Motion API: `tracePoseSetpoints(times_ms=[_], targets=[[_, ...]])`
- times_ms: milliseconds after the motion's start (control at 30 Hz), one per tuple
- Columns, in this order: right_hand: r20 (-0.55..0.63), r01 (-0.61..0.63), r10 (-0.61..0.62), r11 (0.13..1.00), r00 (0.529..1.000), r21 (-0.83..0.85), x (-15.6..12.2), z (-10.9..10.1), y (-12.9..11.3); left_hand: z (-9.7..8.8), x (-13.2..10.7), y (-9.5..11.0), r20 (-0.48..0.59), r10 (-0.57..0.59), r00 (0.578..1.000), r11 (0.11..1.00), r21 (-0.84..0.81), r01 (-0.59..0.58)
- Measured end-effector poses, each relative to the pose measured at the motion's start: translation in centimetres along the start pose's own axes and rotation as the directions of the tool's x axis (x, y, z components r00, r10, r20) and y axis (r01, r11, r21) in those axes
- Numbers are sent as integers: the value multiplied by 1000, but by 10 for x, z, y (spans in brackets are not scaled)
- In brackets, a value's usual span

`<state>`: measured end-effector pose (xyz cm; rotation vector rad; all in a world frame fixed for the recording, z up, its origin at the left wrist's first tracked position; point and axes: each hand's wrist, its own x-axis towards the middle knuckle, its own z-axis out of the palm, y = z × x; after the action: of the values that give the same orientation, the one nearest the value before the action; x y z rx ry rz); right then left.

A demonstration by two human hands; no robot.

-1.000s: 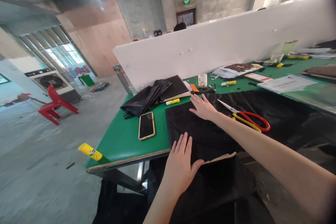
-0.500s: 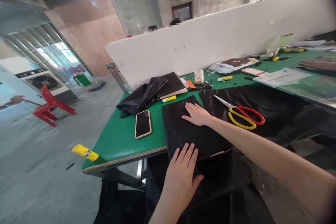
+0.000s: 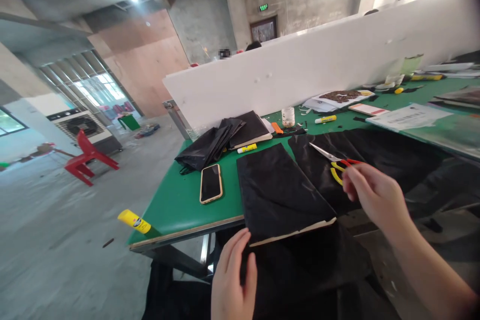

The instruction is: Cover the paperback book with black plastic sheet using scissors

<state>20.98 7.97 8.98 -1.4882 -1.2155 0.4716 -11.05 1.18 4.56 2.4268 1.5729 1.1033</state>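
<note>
A book in a black cover (image 3: 283,195) lies at the table's front edge, its pale page edges showing along the near side. My left hand (image 3: 234,275) is at its near left corner, fingers stretched and thumb apart, fingertips by the cover's edge. To the right, my right hand (image 3: 377,195) is closed with curled fingers over the handles of the scissors (image 3: 328,154), hiding most of the red and yellow loops. The blades point away to the left. Beneath the scissors spreads a wrinkled black sheet (image 3: 393,150).
A phone (image 3: 211,184) lies left of the book on the green table (image 3: 183,212). A yellow glue tube (image 3: 134,221) is at the left corner. Behind are glue sticks (image 3: 247,148), folded black material (image 3: 210,145), a jar (image 3: 288,117) and a white partition (image 3: 281,82).
My right hand has left the book cover and moved right to the scissors handles. My left hand has slid down and left to the book's near corner. The view has shifted slightly.
</note>
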Motion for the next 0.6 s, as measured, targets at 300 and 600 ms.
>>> tracePoseSetpoints(times_ms=[300, 600], targets=[[516, -647, 553, 763, 654, 3, -13, 7, 65, 9, 5, 11, -100, -39, 994, 999, 6, 40], [429, -88, 251, 927, 868, -364, -29, 4, 54, 34, 55, 65, 85, 138, 987, 987, -94, -130]])
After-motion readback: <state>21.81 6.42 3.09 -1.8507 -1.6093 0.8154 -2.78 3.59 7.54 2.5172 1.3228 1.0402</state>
